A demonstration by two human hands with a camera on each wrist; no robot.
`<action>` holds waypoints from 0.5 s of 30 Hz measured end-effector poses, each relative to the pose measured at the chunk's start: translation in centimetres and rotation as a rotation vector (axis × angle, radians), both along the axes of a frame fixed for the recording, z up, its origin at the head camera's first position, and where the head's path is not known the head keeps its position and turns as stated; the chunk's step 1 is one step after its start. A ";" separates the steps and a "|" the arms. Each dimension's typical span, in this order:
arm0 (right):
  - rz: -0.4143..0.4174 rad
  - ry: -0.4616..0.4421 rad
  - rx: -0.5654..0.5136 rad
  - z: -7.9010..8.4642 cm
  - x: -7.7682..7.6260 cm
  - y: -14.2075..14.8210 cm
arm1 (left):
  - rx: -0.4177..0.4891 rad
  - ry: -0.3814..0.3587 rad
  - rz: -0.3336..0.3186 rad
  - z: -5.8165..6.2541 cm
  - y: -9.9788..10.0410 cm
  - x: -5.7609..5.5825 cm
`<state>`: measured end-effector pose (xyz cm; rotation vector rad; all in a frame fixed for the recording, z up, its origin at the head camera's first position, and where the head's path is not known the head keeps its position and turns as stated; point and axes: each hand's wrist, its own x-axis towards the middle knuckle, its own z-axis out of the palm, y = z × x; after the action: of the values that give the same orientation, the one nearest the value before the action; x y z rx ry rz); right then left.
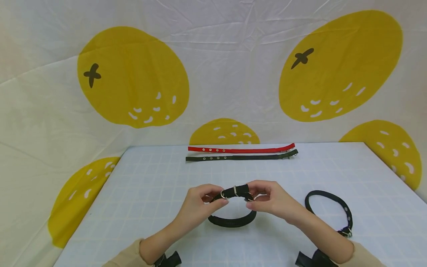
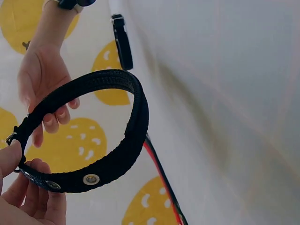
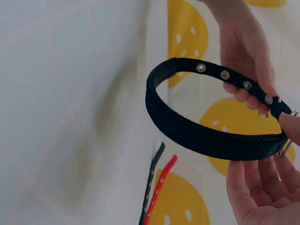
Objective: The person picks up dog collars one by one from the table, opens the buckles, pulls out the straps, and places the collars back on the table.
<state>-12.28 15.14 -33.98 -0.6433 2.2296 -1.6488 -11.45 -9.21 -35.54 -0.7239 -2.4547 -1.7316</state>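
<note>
Above the near part of the counter point(image 1: 143, 207), I record a black collar point(image 1: 232, 223) raised in both hands and formed into a loop. Reviewing the feed remotely, I find the left hand point(image 1: 204, 203) pinching the collar between thumb and fingers, beside a metal ring point(image 1: 224, 194). The fingers of the right hand point(image 1: 271, 197) are likewise clamped on the collar, next to its metal buckle point(image 1: 248, 198). From the wrist cameras I note a row of metal eyelets point(image 3: 225, 75) along part of the band. Whether the buckle is fully fastened, I cannot tell.

On the counter beyond the right forearm, I log a second black collar point(image 1: 323, 193), also looped, its metal fitting at the near end. Along the far edge, a red strap point(image 1: 240, 151) and a dark green strap point(image 1: 247, 157) lie stretched out side by side, the red one farther back; both show eyelets toward their left ends. Behind the counter I see a pale cloth backdrop point(image 1: 230, 81) printed with yellow fruit shapes.
</note>
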 end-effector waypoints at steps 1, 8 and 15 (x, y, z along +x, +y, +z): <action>0.008 0.004 -0.006 0.1 0.0 -0.1 | -0.001 -0.005 -0.007 0.1 0.1 0.0; 0.021 0.148 0.035 0.7 -0.1 -0.8 | -0.020 0.058 -0.044 0.6 0.8 0.3; -0.024 0.350 0.119 1.0 0.0 -1.1 | -0.065 0.243 0.005 0.7 0.7 0.2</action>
<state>-12.24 14.08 -32.97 -0.9371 2.5616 -1.4936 -11.28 -8.52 -34.87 -0.8763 -2.3538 -1.4695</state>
